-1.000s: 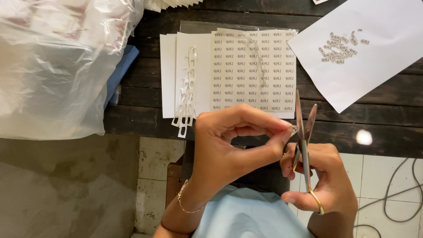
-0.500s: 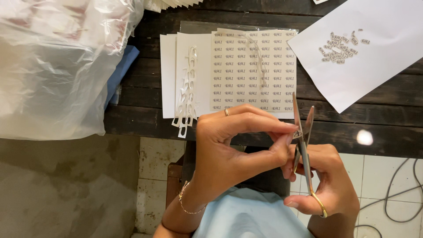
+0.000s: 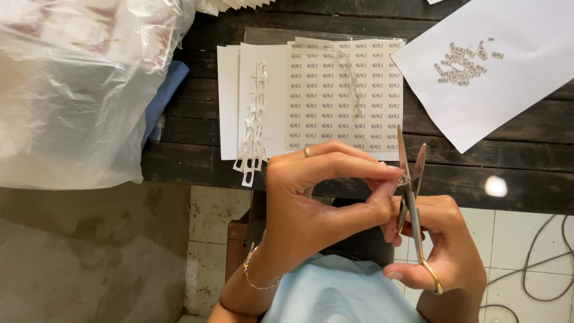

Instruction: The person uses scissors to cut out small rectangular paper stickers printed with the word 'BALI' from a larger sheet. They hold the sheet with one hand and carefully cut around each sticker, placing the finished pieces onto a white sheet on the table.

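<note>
Right hand: the right hand [image 3: 442, 251] grips small scissors [image 3: 409, 185], blades slightly parted, pointing away.
Left hand: the left hand [image 3: 317, 203] pinches thumb and forefinger at the blades; the scrap between them is too small to make out.
Beyond the fingertips: sticker sheet [image 3: 344, 96], mostly uncut, with a cut-out strip [image 3: 256, 119] left of it.
Done: a small pile of cut labels [image 3: 463, 63] on white paper [image 3: 508, 101], far right.
Cut off: plastic bag [image 3: 78, 90], far left.

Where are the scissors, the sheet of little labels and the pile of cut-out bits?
scissors [image 3: 411, 179]: head view, on the pivot where the open blades meet.
sheet of little labels [image 3: 344, 90]: head view, middle of the printed sheet.
pile of cut-out bits [image 3: 460, 63]: head view, centre of the heap.
</note>
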